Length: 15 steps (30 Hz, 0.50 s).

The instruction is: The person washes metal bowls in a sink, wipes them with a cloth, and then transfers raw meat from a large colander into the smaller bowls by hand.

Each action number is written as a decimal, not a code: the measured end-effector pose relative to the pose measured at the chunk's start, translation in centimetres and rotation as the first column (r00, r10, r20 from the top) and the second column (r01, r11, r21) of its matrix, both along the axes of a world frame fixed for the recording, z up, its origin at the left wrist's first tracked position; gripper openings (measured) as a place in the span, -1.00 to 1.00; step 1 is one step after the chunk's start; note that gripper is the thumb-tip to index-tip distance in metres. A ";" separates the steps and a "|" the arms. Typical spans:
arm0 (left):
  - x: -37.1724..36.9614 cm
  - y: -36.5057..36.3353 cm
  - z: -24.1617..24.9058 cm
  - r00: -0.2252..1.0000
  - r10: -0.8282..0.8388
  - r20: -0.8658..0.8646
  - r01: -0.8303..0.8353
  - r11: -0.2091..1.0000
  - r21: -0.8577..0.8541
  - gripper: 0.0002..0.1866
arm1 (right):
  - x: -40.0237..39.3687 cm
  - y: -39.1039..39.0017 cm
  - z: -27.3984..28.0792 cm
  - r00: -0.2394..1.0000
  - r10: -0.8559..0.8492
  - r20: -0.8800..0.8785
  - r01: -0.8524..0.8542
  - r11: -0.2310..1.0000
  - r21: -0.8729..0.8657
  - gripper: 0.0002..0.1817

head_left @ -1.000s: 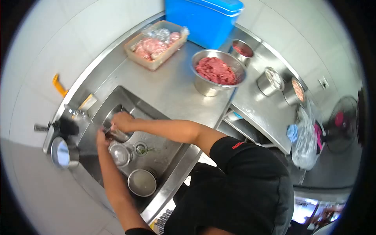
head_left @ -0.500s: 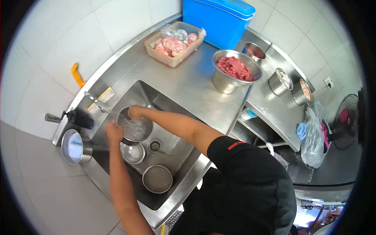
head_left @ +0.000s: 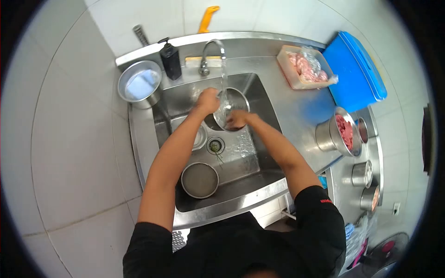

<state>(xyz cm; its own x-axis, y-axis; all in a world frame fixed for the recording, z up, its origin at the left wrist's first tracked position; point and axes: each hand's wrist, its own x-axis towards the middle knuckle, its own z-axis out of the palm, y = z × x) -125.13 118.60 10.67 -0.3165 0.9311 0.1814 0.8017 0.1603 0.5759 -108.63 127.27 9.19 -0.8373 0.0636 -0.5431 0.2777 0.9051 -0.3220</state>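
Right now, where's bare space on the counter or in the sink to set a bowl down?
Bare counter lies between the sink and the meat bowl, below the tray. Sink floor right of the drain is open too. It is crowded under the tap, where both hands hold a bowl, and at the pot.

I'm looking down on a steel counter (head_left: 296, 109) running along a wall (head_left: 153, 16) of large pale tiles. Grey floor tiles (head_left: 74, 176) are spreading out to the left, and even light is gleaming off the metal.
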 end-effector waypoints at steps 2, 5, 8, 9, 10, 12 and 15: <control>0.8 0.2 0.1 1.000 -0.017 0.009 0.017 1.000 -0.018 -0.74 | -0.7 3.3 -1.6 0.887 -0.412 -0.208 0.438 0.893 0.101 -0.62; 2.7 1.1 1.6 0.993 -0.121 -0.014 0.122 0.993 0.005 -0.78 | -2.2 3.0 1.2 0.779 -0.337 -0.528 0.353 0.933 -0.074 -0.74; 2.5 2.4 3.7 0.996 0.009 0.092 0.014 0.969 -0.247 -0.69 | -1.3 -0.4 1.8 0.315 -0.938 0.141 0.411 0.001 -0.912 -0.74; 2.4 2.5 3.0 0.981 0.128 0.145 -0.105 0.983 -0.153 -0.72 | -0.2 -2.7 5.7 0.254 -0.937 0.238 0.554 -0.061 -0.830 -0.70; 1.5 3.2 1.9 0.969 0.171 0.180 -0.128 0.965 -0.229 -0.70 | 1.3 -3.5 4.8 0.457 -0.884 -0.097 0.497 0.344 -0.797 -0.70; -1.0 3.9 0.0 0.916 0.224 0.332 -0.090 0.923 -0.374 -0.71 | 3.1 -3.9 4.4 0.681 -0.486 -0.548 0.306 0.869 -0.389 -0.75; -3.9 4.0 -3.5 0.854 0.168 0.492 0.037 0.925 -0.379 -0.79 | 2.6 -2.6 6.6 0.816 -0.291 -0.500 0.280 0.955 -0.098 -0.83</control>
<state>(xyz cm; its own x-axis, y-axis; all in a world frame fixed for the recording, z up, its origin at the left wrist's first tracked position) -129.02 122.62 7.19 -0.3303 0.8698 -0.3666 0.3925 0.4798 0.7847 -106.06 124.70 15.80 -0.9399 0.3371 -0.0552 0.3176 0.8028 -0.5046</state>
